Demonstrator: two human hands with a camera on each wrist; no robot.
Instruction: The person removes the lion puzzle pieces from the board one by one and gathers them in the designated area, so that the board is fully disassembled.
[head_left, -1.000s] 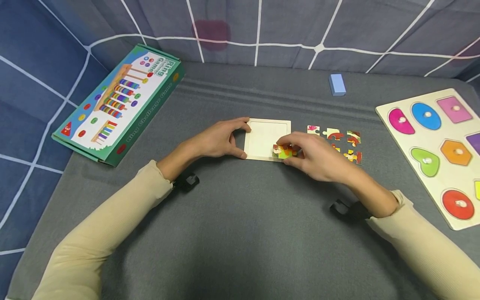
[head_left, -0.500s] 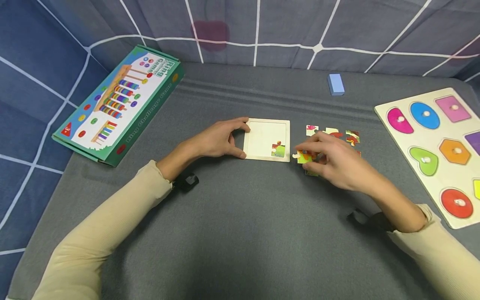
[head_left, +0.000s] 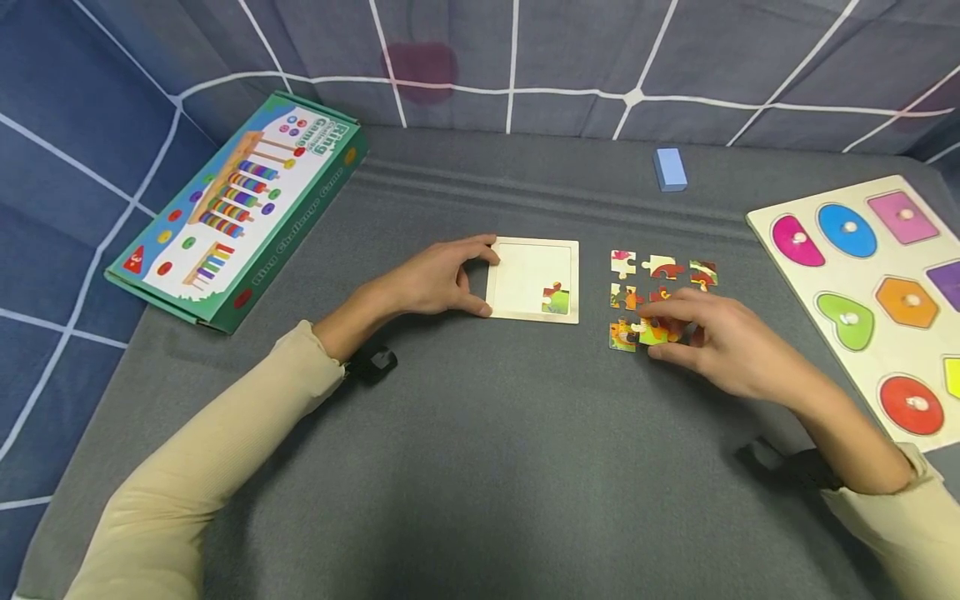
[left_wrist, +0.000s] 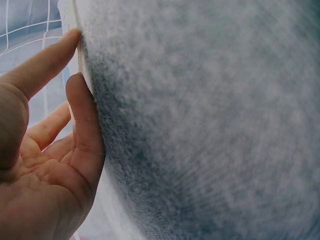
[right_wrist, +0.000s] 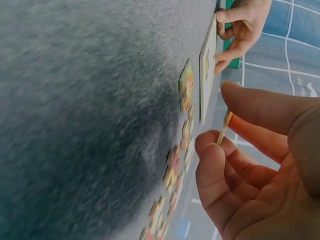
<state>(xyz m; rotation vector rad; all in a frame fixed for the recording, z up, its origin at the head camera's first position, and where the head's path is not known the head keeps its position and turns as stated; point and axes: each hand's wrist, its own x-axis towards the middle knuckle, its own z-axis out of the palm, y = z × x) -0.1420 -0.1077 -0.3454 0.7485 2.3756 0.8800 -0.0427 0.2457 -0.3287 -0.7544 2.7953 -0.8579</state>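
In the head view my left hand (head_left: pixel 446 275) touches the left edge of a small square wooden puzzle tray (head_left: pixel 517 279), thumb and fingertips spread along it. One green-and-red puzzle piece (head_left: pixel 557 300) lies in the tray's near right corner. My right hand (head_left: pixel 720 342) pinches a yellow-green puzzle piece (head_left: pixel 652 333) between thumb and fingers. The right wrist view shows this piece (right_wrist: pixel 225 127) edge-on, lifted off the cloth. Several loose pieces, among them a pink-and-white piece (head_left: pixel 622 262) and an orange-yellow piece (head_left: pixel 622 336), lie beside and below this hand, which hides some.
A green ring game box (head_left: pixel 240 208) lies at the left. The blue block (head_left: pixel 671 170) stands at the back. On the right is a wooden shape board (head_left: pixel 862 275) with knobbed pieces. Grey cloth (head_left: pixel 487 467) covers the surface, and a dark gridded curtain (head_left: pixel 480 50) rises behind.
A puzzle piece now lies in the tray's near right corner, let go by my right hand. That hand has moved right, over the loose pieces, with another piece pinched. My left hand stays put.
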